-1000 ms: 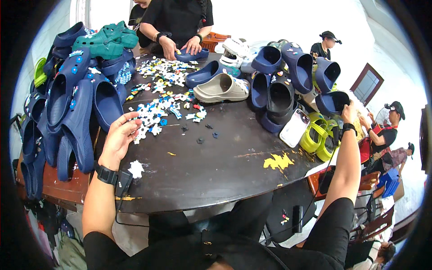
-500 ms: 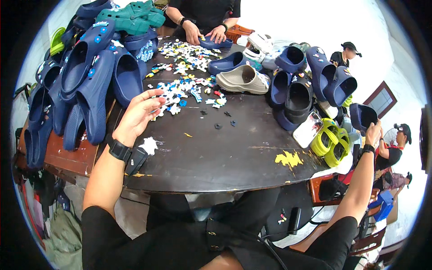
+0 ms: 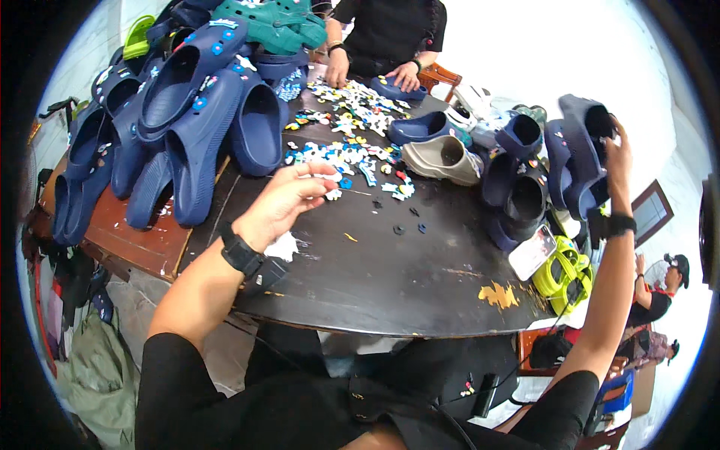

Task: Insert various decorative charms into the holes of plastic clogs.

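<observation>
My right hand (image 3: pixel 618 157) is raised at the right end of the table, its fingers on the edge of a navy clog (image 3: pixel 576 124) at the top of the stack there. Other navy clogs (image 3: pixel 558 161) stand close against that one. Out over the table's left half, my left hand (image 3: pixel 281 201) holds nothing, its fingers apart and lightly curled. Beyond its fingertips lies a heap of small colourful shoe charms (image 3: pixel 352 157), and a few dark charms (image 3: pixel 399 230) lie apart from the heap.
Navy clogs (image 3: pixel 206 142) pile high at the left, a green clog (image 3: pixel 274 26) on top. At the right are a beige clog (image 3: pixel 442 159), lime sandals (image 3: pixel 562 277) and a phone (image 3: pixel 533 253). Across the table, a person's hands (image 3: pixel 406 76) touch a navy clog (image 3: pixel 390 88).
My right hand has moved up and away from me with the navy clog, to the top of the right stack. My left hand stays open over the table. The view has shifted.
</observation>
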Tool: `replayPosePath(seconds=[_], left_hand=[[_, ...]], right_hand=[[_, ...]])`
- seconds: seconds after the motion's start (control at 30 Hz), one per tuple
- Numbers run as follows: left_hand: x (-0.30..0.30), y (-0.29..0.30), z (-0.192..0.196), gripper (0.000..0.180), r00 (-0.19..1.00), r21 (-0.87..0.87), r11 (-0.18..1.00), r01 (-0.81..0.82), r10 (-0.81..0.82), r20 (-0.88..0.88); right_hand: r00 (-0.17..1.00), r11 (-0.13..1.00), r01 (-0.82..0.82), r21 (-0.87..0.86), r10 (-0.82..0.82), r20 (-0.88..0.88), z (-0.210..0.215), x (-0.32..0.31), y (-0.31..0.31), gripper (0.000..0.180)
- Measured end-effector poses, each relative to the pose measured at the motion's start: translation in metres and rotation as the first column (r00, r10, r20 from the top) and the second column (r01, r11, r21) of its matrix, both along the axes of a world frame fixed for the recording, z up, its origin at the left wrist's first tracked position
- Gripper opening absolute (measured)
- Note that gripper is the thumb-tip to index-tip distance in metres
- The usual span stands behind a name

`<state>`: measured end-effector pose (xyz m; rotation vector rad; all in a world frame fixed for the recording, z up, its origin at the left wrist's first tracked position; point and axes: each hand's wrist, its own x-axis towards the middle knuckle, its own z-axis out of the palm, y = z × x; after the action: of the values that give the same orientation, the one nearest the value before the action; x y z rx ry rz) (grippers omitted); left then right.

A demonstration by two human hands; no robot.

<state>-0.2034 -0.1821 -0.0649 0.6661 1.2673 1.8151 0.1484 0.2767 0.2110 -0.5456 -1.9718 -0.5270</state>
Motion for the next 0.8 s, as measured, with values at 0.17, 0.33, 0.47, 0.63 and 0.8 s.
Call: replayPosePath(seconds=[0.17, 0.33, 0.47, 0.63, 0.8], left_hand=[[0.005, 0.003, -0.011, 0.031, 0.995, -0.017, 0.998, 0.065, -0.066, -0.069], [0.005, 0.007, -0.019, 0.028, 0.992, -0.033, 0.994, 0.108, -0.11, -0.064], [-0.001, 0.009, -0.021, 0.031, 0.996, -0.051, 0.997, 0.063, -0.066, -0.054], [0.004, 0.008, -0.022, 0.032, 0.997, -0.018, 0.997, 0.071, -0.071, -0.029], [0.005, 0.008, -0.018, 0.032, 0.998, -0.009, 0.999, 0.052, -0.052, -0.035]], right_hand=[[0.962, 0.857, -0.197, -0.477, 0.263, 0.074, -0.045, -0.176, -0.005, 0.048], [0.978, 0.976, -0.029, -0.215, 0.073, 0.197, -0.096, -0.306, -0.022, 0.04], [0.96, 0.983, 0.144, -0.112, -0.112, 0.255, -0.136, -0.352, -0.02, 0.023], [0.935, 0.949, 0.274, -0.156, -0.225, 0.275, -0.187, -0.377, 0.009, 0.021], [0.968, 0.955, 0.159, -0.252, -0.101, 0.229, -0.197, -0.389, 0.02, 0.017]])
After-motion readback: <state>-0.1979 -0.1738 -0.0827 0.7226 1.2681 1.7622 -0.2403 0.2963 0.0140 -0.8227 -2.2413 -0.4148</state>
